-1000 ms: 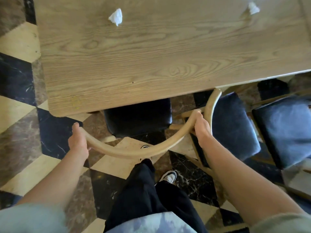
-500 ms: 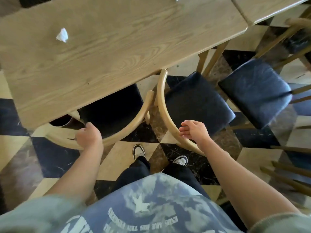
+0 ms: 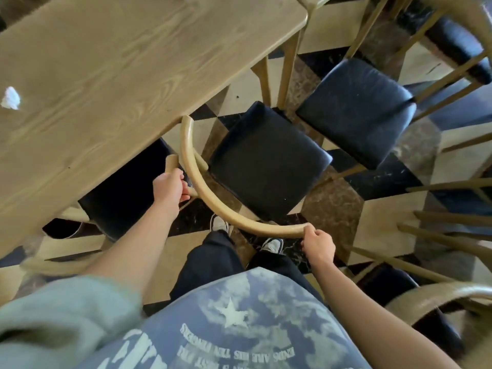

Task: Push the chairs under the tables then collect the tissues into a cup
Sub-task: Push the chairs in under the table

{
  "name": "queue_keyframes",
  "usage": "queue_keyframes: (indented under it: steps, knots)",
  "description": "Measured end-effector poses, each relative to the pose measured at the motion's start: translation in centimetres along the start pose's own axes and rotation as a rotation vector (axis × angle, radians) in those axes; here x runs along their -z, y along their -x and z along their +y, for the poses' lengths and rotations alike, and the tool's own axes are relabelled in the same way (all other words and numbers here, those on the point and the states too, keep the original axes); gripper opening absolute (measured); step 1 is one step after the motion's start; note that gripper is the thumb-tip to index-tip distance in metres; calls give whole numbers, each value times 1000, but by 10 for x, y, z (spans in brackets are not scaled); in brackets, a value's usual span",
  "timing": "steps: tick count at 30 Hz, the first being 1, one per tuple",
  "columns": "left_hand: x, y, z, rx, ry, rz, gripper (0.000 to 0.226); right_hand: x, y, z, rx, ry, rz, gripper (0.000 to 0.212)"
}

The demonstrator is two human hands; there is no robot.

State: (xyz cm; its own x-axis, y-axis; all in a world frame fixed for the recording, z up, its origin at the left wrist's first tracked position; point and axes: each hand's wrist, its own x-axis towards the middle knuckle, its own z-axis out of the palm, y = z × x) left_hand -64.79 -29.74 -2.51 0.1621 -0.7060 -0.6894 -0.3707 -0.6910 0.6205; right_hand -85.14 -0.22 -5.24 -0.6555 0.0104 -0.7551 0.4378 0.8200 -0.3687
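A crumpled white tissue [image 3: 10,98] lies on the wooden table [image 3: 119,62] at the far left. One black-seated chair [image 3: 125,193] is tucked under the table. A second chair [image 3: 266,161] stands out from the table's corner, its seat fully exposed. My right hand [image 3: 318,245] grips the right end of its curved wooden backrest [image 3: 213,206]. My left hand [image 3: 170,187] is closed at the left part of that backrest, just below the tip of the tucked chair's back. No cup is in view.
A third black-seated chair [image 3: 356,107] stands right of the second one, with more chair frames [image 3: 452,222] further right. Another chair back [image 3: 439,296] curves in at the lower right. A second table's corner [image 3: 319,1] shows at the top. My feet [image 3: 219,225] stand on the checkered floor.
The view swung right. My left hand left the middle of the tucked chair's back and moved to the second chair's backrest. My right hand slid to that backrest's right end and closed.
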Motion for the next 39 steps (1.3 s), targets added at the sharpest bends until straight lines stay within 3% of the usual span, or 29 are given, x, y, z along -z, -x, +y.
queue_keyframes:
  steps: [6,9,12,14,16,19,23,26,35,39]
  knots:
    - [-36,-69,58,-170,-248,-21,16,-25,-7,0,-263,-109,45,56]
    - [-52,-101,84,-173,-432,9,22,-41,-17,-17,-299,-255,29,35]
    - [-68,-125,99,-244,-610,24,48,-56,-22,-30,-509,-660,195,15]
    - [-81,-135,107,-266,-658,26,50,-66,-27,-36,-650,-908,310,8]
    - [-85,-132,107,-261,-616,74,43,-68,-33,-38,-694,-1002,356,10]
    - [-84,-131,100,-235,-535,13,31,-69,-38,-40,-722,-1022,411,16]
    - [-84,-137,102,-41,-389,-72,48,-69,-36,-49,-694,-1015,493,18]
    - [-86,-134,105,-12,-343,-88,52,-60,-38,-62,-658,-989,517,15]
    - [-102,-69,99,39,-192,82,59,16,-71,-105,-515,-898,481,9]
    - [-90,-34,72,91,-333,166,53,40,-87,-103,-459,-793,410,11]
